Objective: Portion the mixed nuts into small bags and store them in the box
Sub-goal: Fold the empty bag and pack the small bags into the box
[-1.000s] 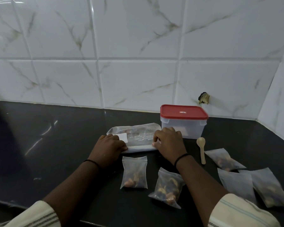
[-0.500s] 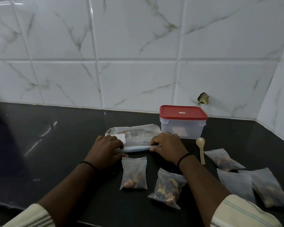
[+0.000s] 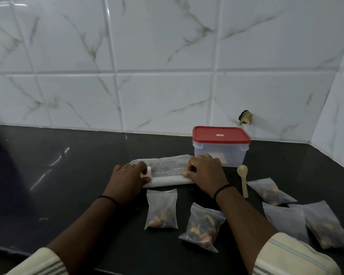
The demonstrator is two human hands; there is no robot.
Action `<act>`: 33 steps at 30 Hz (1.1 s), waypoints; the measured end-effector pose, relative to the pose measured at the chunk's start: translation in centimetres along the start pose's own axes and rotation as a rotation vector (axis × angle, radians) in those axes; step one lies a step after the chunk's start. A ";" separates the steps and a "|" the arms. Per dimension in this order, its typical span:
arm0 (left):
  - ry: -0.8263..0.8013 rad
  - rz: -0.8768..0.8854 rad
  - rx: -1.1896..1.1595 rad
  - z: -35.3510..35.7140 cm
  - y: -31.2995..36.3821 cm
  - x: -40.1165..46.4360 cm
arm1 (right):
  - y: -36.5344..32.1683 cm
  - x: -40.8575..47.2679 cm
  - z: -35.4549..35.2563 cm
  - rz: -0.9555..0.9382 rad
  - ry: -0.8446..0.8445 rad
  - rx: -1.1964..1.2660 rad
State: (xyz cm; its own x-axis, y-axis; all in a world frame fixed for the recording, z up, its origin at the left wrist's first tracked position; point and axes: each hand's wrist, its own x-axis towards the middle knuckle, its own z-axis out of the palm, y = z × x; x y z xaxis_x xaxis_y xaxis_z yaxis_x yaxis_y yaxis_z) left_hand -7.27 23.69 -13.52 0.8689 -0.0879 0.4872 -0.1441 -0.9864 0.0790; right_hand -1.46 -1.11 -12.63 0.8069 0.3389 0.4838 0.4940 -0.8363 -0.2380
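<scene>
A large translucent nut pouch (image 3: 167,171) lies flat on the black counter (image 3: 68,185), its near edge folded over into a white roll. My left hand (image 3: 127,179) grips the roll's left end, thumb by a white label. My right hand (image 3: 205,171) pinches the right end with curled fingers. Just behind stands the clear box (image 3: 220,155) with its red lid (image 3: 220,134) on. Small filled bags lie nearer me: one (image 3: 161,209) in the middle, another (image 3: 203,227) beside it, and three (image 3: 270,192) (image 3: 284,217) (image 3: 322,223) at the right.
A small wooden spoon (image 3: 243,179) lies right of my right hand, bowl toward the box. White marble-look tiles (image 3: 167,96) close off the back and the right corner. The counter's front edge runs under my sleeves.
Both hands have rolled the pouch's near edge over, away from me; the fold is wider than half a second ago. The small bags, spoon and box stay put.
</scene>
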 end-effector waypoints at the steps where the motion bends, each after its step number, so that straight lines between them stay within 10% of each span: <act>1: -0.005 -0.007 0.004 -0.1 0.0 0.0 | 0.0 0.0 0.0 -0.017 0.012 -0.004; 14: -0.022 0.160 0.020 0.2 -1.7 -0.2 | -0.6 0.0 -0.8 -0.126 -0.219 0.094; 33: -0.015 0.045 0.034 0.5 -0.6 0.1 | -0.9 0.0 0.2 0.060 0.018 0.006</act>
State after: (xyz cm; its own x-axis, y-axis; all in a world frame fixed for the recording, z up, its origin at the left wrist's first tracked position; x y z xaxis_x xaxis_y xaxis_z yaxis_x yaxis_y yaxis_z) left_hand -6.87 24.21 -13.97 0.8689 -0.1342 0.4765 -0.1675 -0.9855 0.0277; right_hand -1.84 -0.31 -12.57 0.8293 0.2807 0.4832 0.4471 -0.8521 -0.2722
